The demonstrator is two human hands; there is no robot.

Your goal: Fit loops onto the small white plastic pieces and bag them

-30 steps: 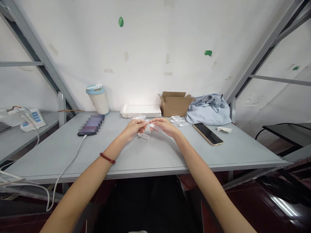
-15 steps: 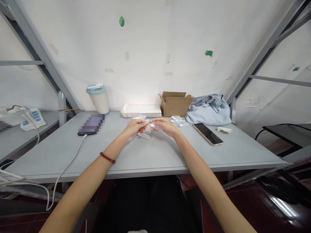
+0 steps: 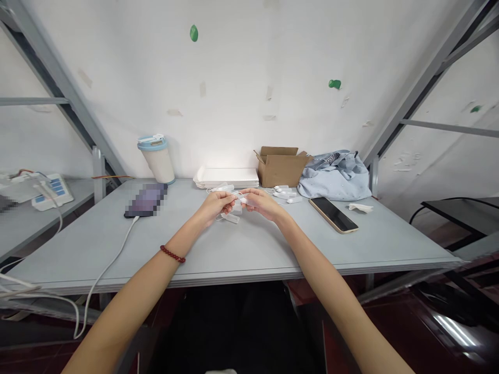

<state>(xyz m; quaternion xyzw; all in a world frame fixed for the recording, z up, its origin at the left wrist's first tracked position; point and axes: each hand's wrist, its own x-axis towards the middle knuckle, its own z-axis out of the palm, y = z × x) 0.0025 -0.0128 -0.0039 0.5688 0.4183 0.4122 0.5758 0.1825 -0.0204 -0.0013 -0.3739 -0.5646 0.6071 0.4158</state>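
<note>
White part pinched between two hands

White and small, the part (image 3: 238, 198) sits above the middle of the grey desk (image 3: 249, 244), held between both hands. The left hand (image 3: 215, 204) has its grip clamped on one end, fingers curled; the right hand (image 3: 262, 202) clamps the other end with its fingertips. More clear and white parts (image 3: 231, 218) lie on the desk just under the hands. A phone (image 3: 333, 214) lies to the right, a box (image 3: 281, 167) and a cup (image 3: 157, 158) stand by the wall.
</note>
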